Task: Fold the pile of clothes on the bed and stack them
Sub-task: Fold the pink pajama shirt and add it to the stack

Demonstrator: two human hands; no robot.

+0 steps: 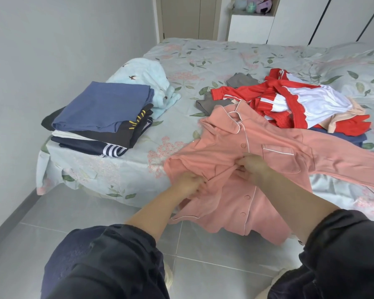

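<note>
Nearest the camera, two dark sleeves (108, 266) reach forward over a grey tiled floor (84, 212) toward the edge of a bed (214, 55) with a pale floral cover.

The left hand (190, 184) and the right hand (253, 167) sit close together on the front of a pink pyjama shirt (246, 203). Both have their fingers curled and pinch the cloth near the button strip, the left by the shirt's left edge and the right by the middle. The shirt lies face up, collar away from the person. Its hem hangs over the bed edge toward the floor, and one long sleeve runs off to the right.

The shirt looks light, soft and limp, with white piping and small buttons. It will likely sag and crease wherever it is not held, and it should not slip much on the cotton cover. The shoulder seams and the hem corners look like the best places to grip, since pinching the middle only bunches the cloth.

Farther back on the left is a neat stack of folded clothes (99, 108), with a blue piece on top and dark and striped ones beneath. A pale blue garment (147, 76) with small birds lies just behind it. On the right, touching the shirt's collar side, is the loose pile of clothes (289, 100): red and white pieces with grey ones under them.

Beyond the bed, a shelf (251, 14) holds soft toys.
</note>
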